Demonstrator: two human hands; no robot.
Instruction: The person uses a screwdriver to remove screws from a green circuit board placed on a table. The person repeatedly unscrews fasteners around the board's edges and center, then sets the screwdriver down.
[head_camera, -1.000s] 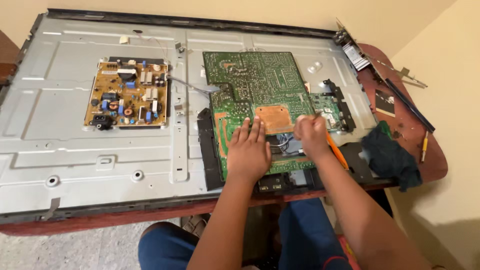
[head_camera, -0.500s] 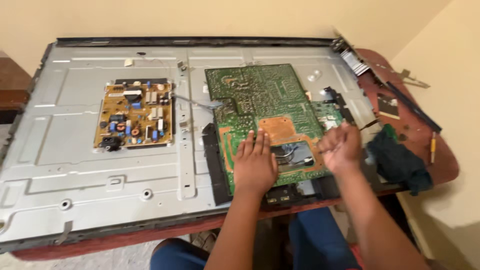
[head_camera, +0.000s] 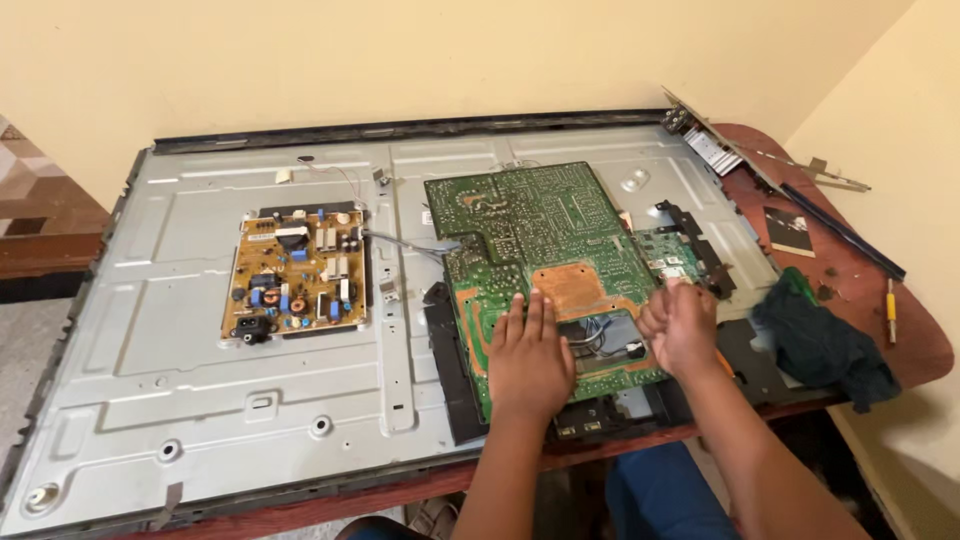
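- Head view — the left hand (head_camera: 528, 360) lies palm down on the near part of the large green circuit board (head_camera: 540, 240), fingers (head_camera: 528, 312) straight, close together and pointing toward 12 o'clock; they press flat and grip nothing.
- The right hand (head_camera: 682, 328) hovers at the board's right edge, at about 3 o'clock from the left hand. Its fingers are loosely curled; whether they pinch anything I cannot tell, since the backs of the knuckles hide the tips.
- The green board sits right of centre on the grey metal back panel (head_camera: 180, 330) of a flat screen that lies face down on the table (head_camera: 850, 270). Its long axis runs from 6 to 12 o'clock, slightly tilted, and a copper-coloured patch (head_camera: 572, 288) lies just beyond the left fingertips.
- Between the two hands a cut-out in the board shows a bundle of wires (head_camera: 600, 335) — nearer the right hand, just at its 9 o'clock.
- A small green module (head_camera: 668, 258) sits at 12 o'clock from the right hand, close by.
- A yellow power board (head_camera: 297, 272) lies well apart at 9 o'clock from the green one, joined by thin grey wires.
- A dark cloth (head_camera: 820, 345) rests at 3 o'clock on the reddish table, with a yellow-handled tool (head_camera: 889, 308) beyond it.
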